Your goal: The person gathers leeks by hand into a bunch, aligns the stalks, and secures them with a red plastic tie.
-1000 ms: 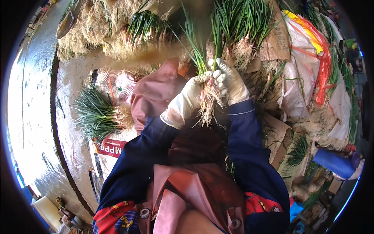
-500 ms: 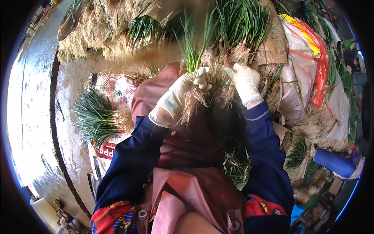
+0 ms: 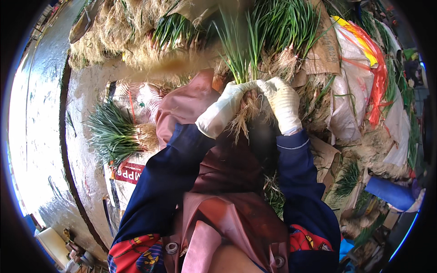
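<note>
A: Left hand (image 3: pixel 225 107)?
B: White glove, 12 o'clock from view centre, fingers closed round the base of a scallion bunch (image 3: pixel 240 73)
A: Bunch lies how?
B: Just past 12, green leaves pointing up toward 12, pale roots (image 3: pixel 246 116) hanging below the grip toward 6
A: Right hand (image 3: pixel 283 104)?
B: Gloved too, at 2 o'clock, fingers bent, tips up against the left hand's fingertips; can't tell if it pinches any stem
A: Around them?
B: More green scallions (image 3: pixel 287 22) at 1, root pile (image 3: pixel 114 27) between 10 and 11, laid bundle (image 3: pixel 111 132) at 9 with leaves toward 9, red plastic (image 3: pixel 377 95) between 2 and 3
A: Below?
B: Reddish-brown apron (image 3: pixel 227 168) at 6, blue cylinder-like thing (image 3: pixel 389 193) near 4
</note>
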The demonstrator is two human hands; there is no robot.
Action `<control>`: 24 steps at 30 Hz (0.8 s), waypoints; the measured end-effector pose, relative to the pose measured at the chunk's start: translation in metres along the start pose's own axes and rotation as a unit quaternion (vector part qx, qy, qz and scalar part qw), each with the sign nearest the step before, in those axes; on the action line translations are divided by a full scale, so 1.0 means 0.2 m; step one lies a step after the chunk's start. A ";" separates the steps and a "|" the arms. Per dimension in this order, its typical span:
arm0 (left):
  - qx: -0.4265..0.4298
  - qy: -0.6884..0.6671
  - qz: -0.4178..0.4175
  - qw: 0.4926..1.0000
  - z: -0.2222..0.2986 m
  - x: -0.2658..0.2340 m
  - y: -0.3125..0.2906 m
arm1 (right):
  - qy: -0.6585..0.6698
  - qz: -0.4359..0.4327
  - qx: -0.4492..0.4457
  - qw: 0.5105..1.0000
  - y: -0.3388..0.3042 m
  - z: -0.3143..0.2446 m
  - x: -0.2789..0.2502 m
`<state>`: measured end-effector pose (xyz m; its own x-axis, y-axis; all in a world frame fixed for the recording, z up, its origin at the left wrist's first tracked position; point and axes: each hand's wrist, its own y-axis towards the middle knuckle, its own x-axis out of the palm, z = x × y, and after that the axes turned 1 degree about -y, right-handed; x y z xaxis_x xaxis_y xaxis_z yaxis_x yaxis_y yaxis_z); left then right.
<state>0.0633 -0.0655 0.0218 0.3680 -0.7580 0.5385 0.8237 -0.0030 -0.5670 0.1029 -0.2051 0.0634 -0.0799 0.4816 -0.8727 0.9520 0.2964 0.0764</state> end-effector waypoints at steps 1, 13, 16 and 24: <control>0.032 0.024 0.028 0.999 -0.01 0.00 -0.01 | 0.008 0.033 0.006 0.999 0.05 0.00 0.02; 0.000 -0.018 -0.051 0.999 -0.09 -0.05 -0.08 | 0.117 0.011 -0.053 0.992 0.13 0.12 0.17; -0.061 -0.072 -0.062 0.994 -0.09 -0.02 -0.09 | -0.003 0.099 -0.096 0.990 0.09 0.14 0.23; 0.032 -0.017 -0.028 0.999 -0.13 -0.01 -0.13 | 0.754 -0.025 0.152 0.638 0.18 0.14 -0.02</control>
<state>0.0287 -0.0812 0.0191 0.3345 -0.7346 0.5903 0.8690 -0.0019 -0.4948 0.1458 -0.2207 0.0563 -0.0874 0.7919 0.6044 0.9321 0.2791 -0.2309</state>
